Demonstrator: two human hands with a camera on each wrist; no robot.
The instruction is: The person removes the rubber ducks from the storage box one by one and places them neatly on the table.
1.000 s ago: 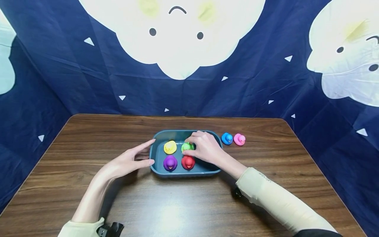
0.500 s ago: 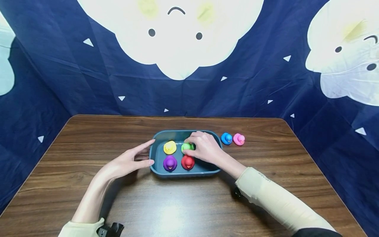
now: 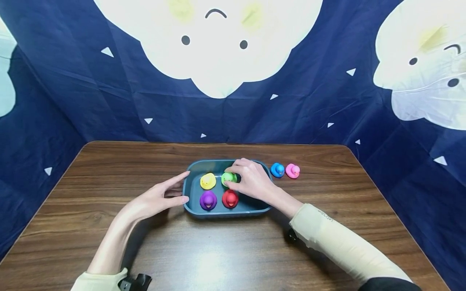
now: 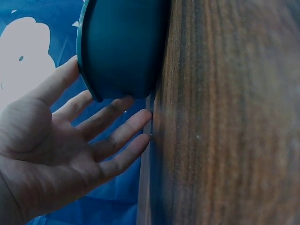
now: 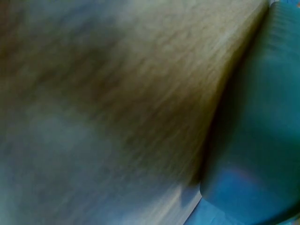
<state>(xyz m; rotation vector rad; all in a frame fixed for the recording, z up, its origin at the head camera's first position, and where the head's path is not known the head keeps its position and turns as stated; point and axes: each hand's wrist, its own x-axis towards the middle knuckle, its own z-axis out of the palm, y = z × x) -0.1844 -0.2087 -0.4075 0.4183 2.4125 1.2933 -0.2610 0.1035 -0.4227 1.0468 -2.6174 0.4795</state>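
In the head view my left hand (image 3: 160, 198) touches the left rim of a dark teal tray (image 3: 251, 212) with straight, spread fingers. The left wrist view has that left hand (image 4: 70, 131) with fingertips against the tray's outer wall (image 4: 124, 47). Over the tray, my right hand (image 3: 251, 180) holds a green rubber duck (image 3: 228, 178) between thumb and fingers, partly covering it. Beside it in the tray are a yellow duck (image 3: 208, 181), a purple duck (image 3: 208, 200) and a red duck (image 3: 230, 199). In the blurred right wrist view only tray wall (image 5: 262, 122) and table show, no hand.
Right of the tray, a blue duck (image 3: 277, 170) and a pink duck (image 3: 293, 171) stand on the brown wooden table (image 3: 145, 161). A dark blue cloth (image 3: 225, 117) with white clouds hangs behind the table and along its sides.
My right hand and the green duck have shifted very slightly toward the back of the tray, and more of the duck shows. The left hand and the other ducks stay put.
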